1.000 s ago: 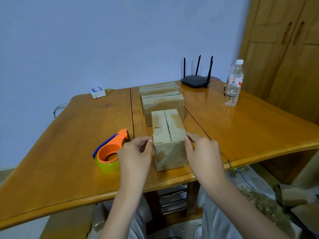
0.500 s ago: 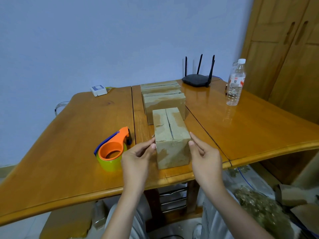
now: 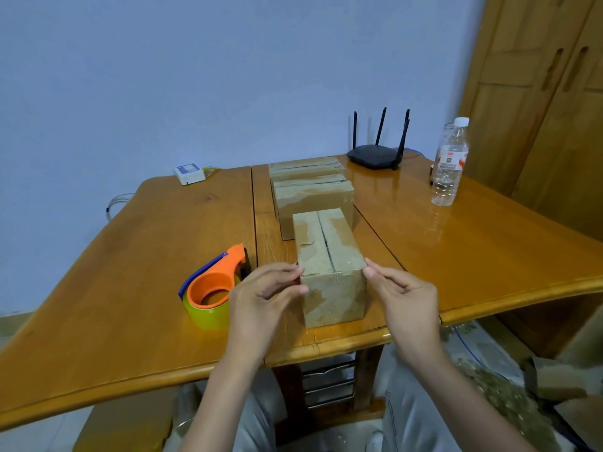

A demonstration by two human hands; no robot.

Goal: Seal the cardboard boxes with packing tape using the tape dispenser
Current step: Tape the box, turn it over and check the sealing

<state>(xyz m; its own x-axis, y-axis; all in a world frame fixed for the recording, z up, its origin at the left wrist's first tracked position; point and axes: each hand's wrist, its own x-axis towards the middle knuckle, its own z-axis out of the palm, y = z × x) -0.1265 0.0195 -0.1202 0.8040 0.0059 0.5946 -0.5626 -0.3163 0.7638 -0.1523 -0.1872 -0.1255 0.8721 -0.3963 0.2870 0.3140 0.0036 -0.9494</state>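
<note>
Steadying the near box (image 3: 329,272) at the front edge of the table (image 3: 130,288), we see both hands level with its upper front corners. Our left hand (image 3: 261,298) has loosely curled fingers, with the fingertips touching the box's left upper corner; we judge it a light pinch on that edge, though the contact is partly hidden. Our right hand (image 3: 404,298) has its index fingertip at the right upper corner, the other fingers curled back and holding nothing that we can see. The box's long axis runs away from us, and the open seam between its top flaps (image 3: 326,246) runs the same way, from front edge to back edge. The tape dispenser (image 3: 212,288) lies on the table just left of the box, close beside our left hand and on the far side of the box from our right. We judge that the left hand is the nearer to pick it up, and that the tape stroke must follow the seam lengthwise. Two more boxes (image 3: 313,194) stand behind, touching one another.
</note>
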